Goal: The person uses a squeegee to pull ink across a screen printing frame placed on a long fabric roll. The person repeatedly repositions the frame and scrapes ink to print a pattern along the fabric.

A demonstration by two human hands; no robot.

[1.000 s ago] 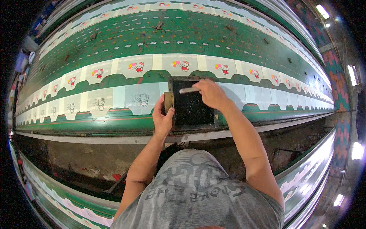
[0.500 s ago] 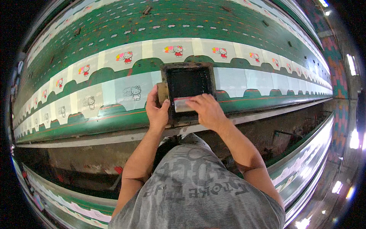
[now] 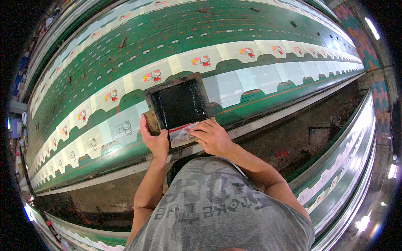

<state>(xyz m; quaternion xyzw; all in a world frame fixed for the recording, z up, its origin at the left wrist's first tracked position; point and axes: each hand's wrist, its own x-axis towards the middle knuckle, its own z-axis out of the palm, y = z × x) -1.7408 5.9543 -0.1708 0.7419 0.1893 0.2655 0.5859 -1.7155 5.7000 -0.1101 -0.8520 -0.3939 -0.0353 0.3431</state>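
A wood-rimmed printing screen (image 3: 204, 93) with black mesh lies over the near row of pale cut pieces on the green table. My left hand (image 3: 156, 143) grips a wooden block (image 3: 152, 121) at the screen's left side, thumb toward me and fingers behind. In my right hand (image 3: 214, 137) is a squeegee (image 3: 181, 136) with a pale, see-through body and a red strip, tilted at the mesh's near end. Left of the screen, a pale piece (image 3: 125, 141) carries a black-outlined cat figure; to the right, pale pieces (image 3: 257, 79) look unprinted.
Beyond the screen runs another row of pieces (image 3: 175, 67) with coloured cat figures. The long green table (image 3: 234, 35) has a pale rail (image 3: 268, 124) along its near edge. Another table with printed pieces (image 3: 335, 175) stands behind me at the right, across a dark gap.
My view has turned, so the table slants and the screen appears lower and further left. The squeegee has come toward me to the mesh's near end. My left hand keeps its grip.
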